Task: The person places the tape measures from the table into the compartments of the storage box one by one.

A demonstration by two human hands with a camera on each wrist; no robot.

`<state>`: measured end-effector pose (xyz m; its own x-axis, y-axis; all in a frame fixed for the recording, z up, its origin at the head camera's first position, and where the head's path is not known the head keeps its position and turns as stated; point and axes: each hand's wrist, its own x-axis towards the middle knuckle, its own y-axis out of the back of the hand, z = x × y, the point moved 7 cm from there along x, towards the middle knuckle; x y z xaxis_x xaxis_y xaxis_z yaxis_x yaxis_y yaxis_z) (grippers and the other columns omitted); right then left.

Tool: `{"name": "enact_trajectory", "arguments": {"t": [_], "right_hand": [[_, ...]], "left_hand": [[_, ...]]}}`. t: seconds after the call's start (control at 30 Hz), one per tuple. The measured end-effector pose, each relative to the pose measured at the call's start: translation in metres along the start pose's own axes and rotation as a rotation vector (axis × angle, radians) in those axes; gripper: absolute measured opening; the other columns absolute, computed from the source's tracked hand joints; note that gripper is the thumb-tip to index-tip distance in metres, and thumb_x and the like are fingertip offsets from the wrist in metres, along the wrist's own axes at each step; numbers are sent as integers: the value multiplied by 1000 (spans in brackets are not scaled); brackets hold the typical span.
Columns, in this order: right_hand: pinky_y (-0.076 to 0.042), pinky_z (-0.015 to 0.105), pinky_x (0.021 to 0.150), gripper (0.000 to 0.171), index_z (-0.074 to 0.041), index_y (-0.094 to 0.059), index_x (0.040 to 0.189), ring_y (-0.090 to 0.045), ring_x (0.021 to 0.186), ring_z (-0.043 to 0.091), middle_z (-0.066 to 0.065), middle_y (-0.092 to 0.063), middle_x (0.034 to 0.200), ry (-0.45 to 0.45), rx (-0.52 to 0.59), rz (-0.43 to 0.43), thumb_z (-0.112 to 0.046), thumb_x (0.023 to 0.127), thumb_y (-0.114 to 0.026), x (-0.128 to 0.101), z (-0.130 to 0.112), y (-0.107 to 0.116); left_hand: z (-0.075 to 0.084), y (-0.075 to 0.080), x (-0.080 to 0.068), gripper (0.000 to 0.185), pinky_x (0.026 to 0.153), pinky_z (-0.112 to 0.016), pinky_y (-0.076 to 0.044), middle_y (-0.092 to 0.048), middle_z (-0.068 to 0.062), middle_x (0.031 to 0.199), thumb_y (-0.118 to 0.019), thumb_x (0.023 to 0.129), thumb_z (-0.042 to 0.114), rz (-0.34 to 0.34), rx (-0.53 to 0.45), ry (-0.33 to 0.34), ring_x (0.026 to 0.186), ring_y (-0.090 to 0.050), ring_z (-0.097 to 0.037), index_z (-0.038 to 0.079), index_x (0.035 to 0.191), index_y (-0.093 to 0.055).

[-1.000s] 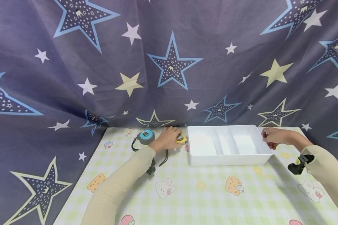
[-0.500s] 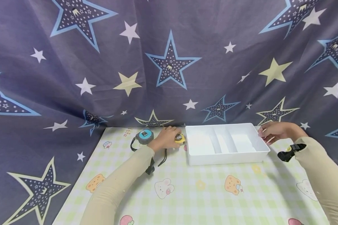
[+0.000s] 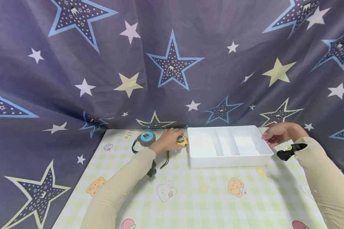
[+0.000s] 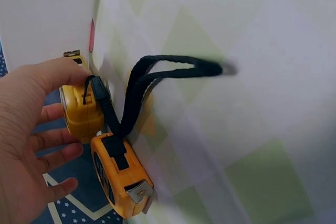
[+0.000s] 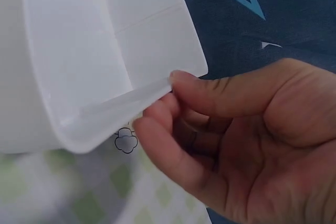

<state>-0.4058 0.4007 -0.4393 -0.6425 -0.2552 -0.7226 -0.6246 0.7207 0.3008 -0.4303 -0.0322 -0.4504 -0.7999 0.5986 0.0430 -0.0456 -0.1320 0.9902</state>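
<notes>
My left hand (image 3: 169, 140) lies at the back of the table, its thumb and fingers curled round a yellow tape measure (image 3: 182, 140). In the left wrist view that hand (image 4: 52, 106) holds the upper yellow tape measure (image 4: 81, 111), and a second yellow tape measure (image 4: 118, 174) lies just below it. Their black straps (image 4: 157, 74) trail over the mat. To the right stands a white tray (image 3: 229, 160) with three compartments. My right hand (image 3: 272, 135) pinches its far right rim, the thumb on top of the tray rim (image 5: 131, 98) and the fingers (image 5: 157, 129) beneath.
A grey and blue tape measure (image 3: 146, 138) lies left of my left hand. A green checked mat (image 3: 203, 194) with cartoon prints covers the table. A dark star-patterned cloth (image 3: 172, 63) hangs behind and drapes off the left side.
My right hand has moved from the tray's right side up and back to its far right corner and taken the rim. My left hand stays on the yellow tape measure.
</notes>
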Motion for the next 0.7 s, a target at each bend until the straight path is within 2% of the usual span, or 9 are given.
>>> {"name": "enact_trajectory", "arguments": {"t": [0.27, 0.43, 0.6, 0.7], "right_hand": [[-56, 18, 73, 27, -16, -61, 80, -58, 70, 3, -5, -60, 74, 0, 17, 35, -7, 103, -49, 4, -5, -7], [-56, 19, 70, 24, -13, -59, 80, -57, 67, 5, -4, -57, 72, -31, 1, 102, -1, 99, -50, 0, -6, -12], [-56, 21, 68, 19, -8, -60, 85, -57, 66, 7, -2, -56, 71, -49, -23, 161, 0, 99, -50, -4, -9, -12], [-56, 21, 68, 19, -7, -59, 85, -57, 65, 7, -1, -55, 71, -61, -40, 170, -2, 101, -50, -6, -10, -12]], "left_hand": [[-4, 1, -3, 53, 102, -55, -46, -65, -8, 127, -78, 82, 35, 44, -6, -15, 114, -59, -29, 14, 129, -61], [-5, -4, 0, 57, 107, -56, -44, -64, -7, 132, -78, 84, 39, 16, 5, -18, 120, -58, -29, 16, 133, -60], [-2, -7, 2, 56, 111, -55, -40, -59, -4, 138, -73, 90, 44, -25, 89, -37, 125, -56, -28, 18, 136, -55], [1, -10, 3, 56, 109, -52, -42, -58, -4, 139, -68, 93, 47, -41, 156, -68, 125, -55, -26, 17, 137, -52]]}}
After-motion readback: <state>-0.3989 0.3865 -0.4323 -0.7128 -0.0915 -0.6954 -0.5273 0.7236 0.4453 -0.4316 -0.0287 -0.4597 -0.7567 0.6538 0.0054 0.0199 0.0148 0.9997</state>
